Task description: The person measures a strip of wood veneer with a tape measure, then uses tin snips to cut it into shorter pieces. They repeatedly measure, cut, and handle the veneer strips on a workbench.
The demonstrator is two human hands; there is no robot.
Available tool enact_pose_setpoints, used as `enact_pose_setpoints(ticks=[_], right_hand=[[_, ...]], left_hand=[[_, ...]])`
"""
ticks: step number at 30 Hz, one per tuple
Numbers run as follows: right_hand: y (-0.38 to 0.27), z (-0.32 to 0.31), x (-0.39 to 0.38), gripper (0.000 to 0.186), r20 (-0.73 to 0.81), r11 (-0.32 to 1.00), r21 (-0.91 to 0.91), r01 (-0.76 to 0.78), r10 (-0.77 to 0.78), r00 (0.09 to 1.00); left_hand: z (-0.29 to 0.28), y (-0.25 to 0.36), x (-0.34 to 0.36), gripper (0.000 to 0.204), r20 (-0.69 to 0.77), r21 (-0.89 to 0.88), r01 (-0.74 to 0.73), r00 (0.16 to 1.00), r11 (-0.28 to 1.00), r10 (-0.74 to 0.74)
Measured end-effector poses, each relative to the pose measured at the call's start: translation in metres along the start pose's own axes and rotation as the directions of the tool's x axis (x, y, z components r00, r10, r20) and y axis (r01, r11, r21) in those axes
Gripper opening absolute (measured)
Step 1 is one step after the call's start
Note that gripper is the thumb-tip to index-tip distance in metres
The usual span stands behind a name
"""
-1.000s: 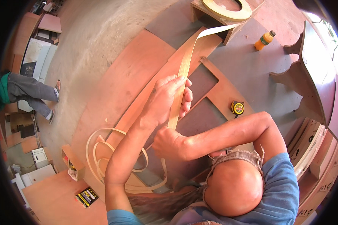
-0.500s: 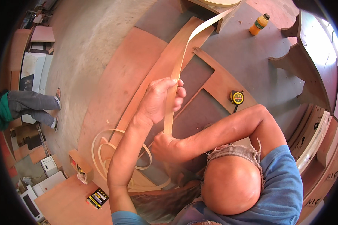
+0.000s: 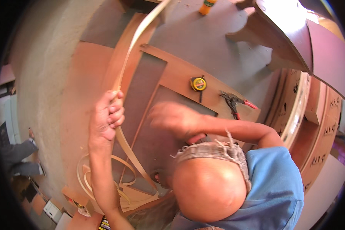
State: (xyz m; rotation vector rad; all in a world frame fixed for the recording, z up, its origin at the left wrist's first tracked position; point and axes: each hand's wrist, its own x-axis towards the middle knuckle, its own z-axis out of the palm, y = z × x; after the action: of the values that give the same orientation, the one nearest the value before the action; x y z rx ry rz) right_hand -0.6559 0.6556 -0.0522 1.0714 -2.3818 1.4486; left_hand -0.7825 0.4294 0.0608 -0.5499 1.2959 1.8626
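Observation:
A long, thin, pale wood-coloured edging strip [image 3: 136, 161] rises past my left hand [image 3: 109, 115], whose fingers are wrapped round it. Above the fist, the strip bends away toward the top of the view. Below, it runs down to loose coils of the same strip [image 3: 132, 168] beside my left forearm. My right hand [image 3: 172, 117] is apart from the strip, over a wooden panel with rectangular cutouts [image 3: 214, 92]. Motion blur smears its fingers. Just beyond that hand, a yellow and black tape measure [image 3: 199, 83] lies on the panel. Red-handled pliers [image 3: 234, 103] rest to its right.
An orange bottle [image 3: 207, 7] stands at the far edge. A dark wooden piece with curved legs [image 3: 253, 34] stands far right, above stacked printed boards [image 3: 318, 142]. A small open wooden box [image 3: 78, 201] sits lower left. Another person's legs [image 3: 21, 161] show at left.
My right hand has let go of the strip and moved right. My left hand still grips it. The view has shifted right, bringing the pliers into sight.

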Motion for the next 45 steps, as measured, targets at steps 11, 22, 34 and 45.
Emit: enact_pose_setpoints(ticks=[11,22,34,45], right_hand=[[-0.064,-0.099,-0.309,0.139,-0.169,0.003,-0.648,-0.762,0.975,0.147],[-0.011,-0.073,-0.125,0.031,-0.160,0.386,0.155,-0.910,0.918,0.362],[0.078,0.040,0.119,0.022,0.114,-0.362,0.932,0.023,0.353,0.929],[0.070,0.056,0.106,0.009,0.175,-0.127,0.985,-0.120,0.703,0.689]], left_hand=[[-0.020,-0.008,0.025,0.021,0.310,-0.206,0.128,0.949,0.970,-0.060],[-0.022,-0.013,0.046,0.024,0.347,-0.299,0.184,0.935,0.936,-0.073],[-0.023,-0.008,0.045,0.027,0.493,-0.395,0.246,0.870,0.885,-0.022],[-0.022,-0.013,0.045,0.037,0.080,0.101,0.156,0.983,0.983,-0.164]])
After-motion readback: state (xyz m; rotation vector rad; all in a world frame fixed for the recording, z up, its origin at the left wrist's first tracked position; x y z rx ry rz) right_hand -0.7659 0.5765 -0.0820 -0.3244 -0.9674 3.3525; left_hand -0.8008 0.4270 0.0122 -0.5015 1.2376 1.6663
